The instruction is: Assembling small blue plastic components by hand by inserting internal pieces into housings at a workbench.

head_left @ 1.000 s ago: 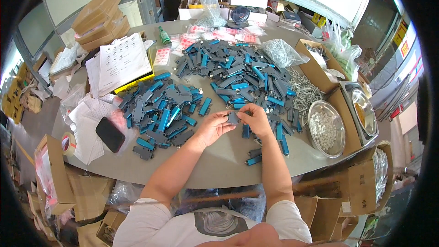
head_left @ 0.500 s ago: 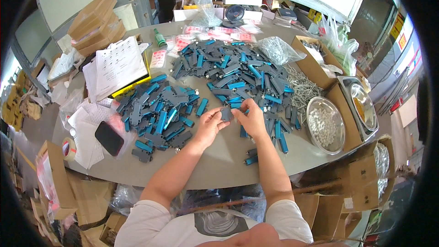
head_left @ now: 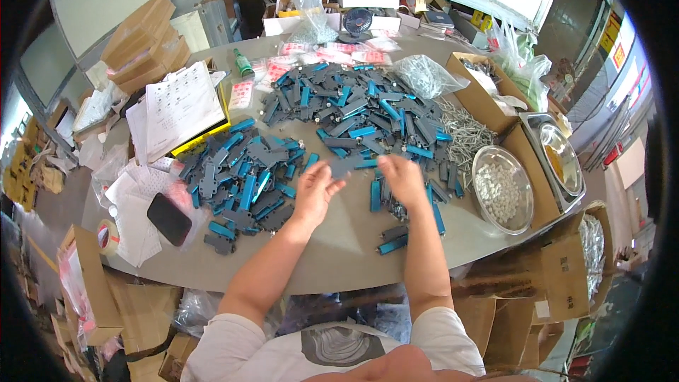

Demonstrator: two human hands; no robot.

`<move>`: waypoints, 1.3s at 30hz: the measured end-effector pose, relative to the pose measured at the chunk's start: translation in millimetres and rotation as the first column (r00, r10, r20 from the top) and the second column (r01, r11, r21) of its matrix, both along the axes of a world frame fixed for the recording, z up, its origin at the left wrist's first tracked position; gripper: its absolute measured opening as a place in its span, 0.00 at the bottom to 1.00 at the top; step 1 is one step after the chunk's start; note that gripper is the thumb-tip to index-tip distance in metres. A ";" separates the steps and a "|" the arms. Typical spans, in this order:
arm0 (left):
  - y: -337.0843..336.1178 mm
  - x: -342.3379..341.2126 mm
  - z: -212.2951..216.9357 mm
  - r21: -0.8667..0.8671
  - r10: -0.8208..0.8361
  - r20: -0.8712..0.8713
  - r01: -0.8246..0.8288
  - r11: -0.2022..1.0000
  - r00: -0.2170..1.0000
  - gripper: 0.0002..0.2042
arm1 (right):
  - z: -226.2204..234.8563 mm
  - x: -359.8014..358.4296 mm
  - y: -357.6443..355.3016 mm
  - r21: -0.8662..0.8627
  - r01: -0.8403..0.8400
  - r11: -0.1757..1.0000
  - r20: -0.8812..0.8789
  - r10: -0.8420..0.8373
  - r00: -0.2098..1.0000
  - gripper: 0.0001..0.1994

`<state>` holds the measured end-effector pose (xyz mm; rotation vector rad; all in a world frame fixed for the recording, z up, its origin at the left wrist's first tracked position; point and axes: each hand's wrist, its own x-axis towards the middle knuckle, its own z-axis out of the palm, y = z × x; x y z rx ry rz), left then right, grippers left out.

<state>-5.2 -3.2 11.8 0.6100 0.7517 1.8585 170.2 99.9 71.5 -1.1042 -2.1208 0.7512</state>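
Observation:
Between the fingers of my left hand [head_left: 313, 192] is a dark grey flat plastic part [head_left: 344, 166], held above the middle of the table. My right hand [head_left: 403, 182] is apart from it, a little to the right. Its fingers are bent and smeared by motion, so whether they grip anything cannot be told. A large heap of grey and blue plastic pieces [head_left: 353, 102] spreads beyond both hands. Left of my left hand lies a second heap of such pieces [head_left: 247, 177]. A few loose pieces [head_left: 392, 242] lie near my right forearm.
At the right are long metal screws [head_left: 463, 134], a steel bowl [head_left: 526, 212] of small white pieces, and cardboard boxes [head_left: 532, 170]. Papers [head_left: 177, 113], a black phone [head_left: 169, 219] and a tape roll [head_left: 107, 236] lie left. Plastic bags [head_left: 428, 76] and a small fan [head_left: 357, 21] stand far back.
My right hand has come away from the grey part and moved slightly right and down. The part stays in my left hand, which has shifted a little left.

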 end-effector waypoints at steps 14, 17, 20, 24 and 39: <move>5.0 31.0 9.7 -0.077 0.142 -0.753 -0.300 0.951 0.642 0.14 | -28.1 82.3 53.6 -0.025 0.196 0.980 0.200 -0.187 0.962 0.10; 26.4 60.8 8.8 0.213 0.225 -0.973 -0.193 0.958 0.045 0.14 | -23.4 80.1 54.6 0.024 0.260 0.965 0.174 -0.260 0.950 0.10; 56.1 72.1 4.7 0.289 0.266 -0.949 -0.132 0.948 -0.169 0.13 | -21.9 73.1 53.0 0.118 0.340 0.933 0.020 -0.344 0.939 0.08; 73.9 82.2 29.2 -0.073 -0.113 -0.960 -0.158 0.985 -0.258 0.10 | -23.8 65.0 53.0 0.130 0.287 0.949 -0.207 -0.257 0.944 0.07; 15.1 35.5 18.0 -0.063 -0.206 0.020 0.207 0.976 0.978 0.25 | -13.5 5.7 13.5 -0.606 -0.459 0.650 -0.538 0.090 0.838 0.08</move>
